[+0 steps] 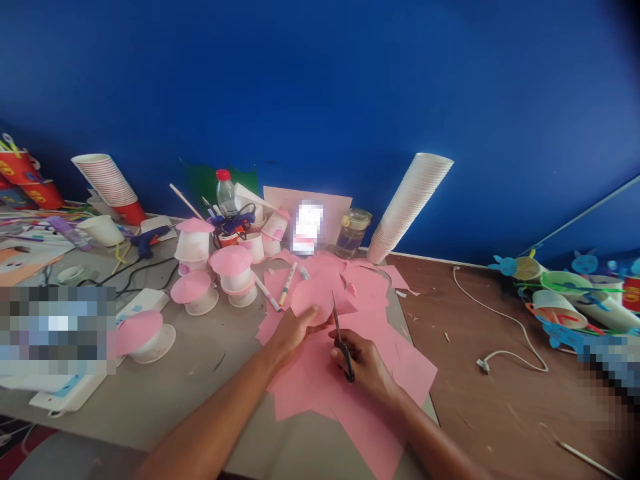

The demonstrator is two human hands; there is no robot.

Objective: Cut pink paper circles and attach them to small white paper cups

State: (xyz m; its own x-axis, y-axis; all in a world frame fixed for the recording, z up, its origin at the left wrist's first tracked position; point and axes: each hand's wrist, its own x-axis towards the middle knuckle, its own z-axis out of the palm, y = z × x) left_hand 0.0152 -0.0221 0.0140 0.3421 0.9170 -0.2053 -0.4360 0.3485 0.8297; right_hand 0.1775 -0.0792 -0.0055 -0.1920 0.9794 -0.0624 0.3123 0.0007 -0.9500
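Note:
My left hand [299, 328] holds a roundish piece of pink paper [311, 299], thumb on top and fingers underneath. In my right hand [366, 360] is a pair of scissors [345, 350] with dark handles, its blades pointing up and away beside the right edge of that piece. Whether the blades touch the paper I cannot tell. Beneath both hands spreads a pile of pink paper sheets [400, 363]. Two markers, one with a white barrel [289, 283], lie at the pile's left edge.
White cups with pink paper tops [231, 261] stand left of the paper. A phone [307, 227], a glass jar [351, 233] and a tall leaning cup stack [410, 207] are behind. A glue gun [150, 240] lies at left. A white cable [505, 320] crosses the brown table.

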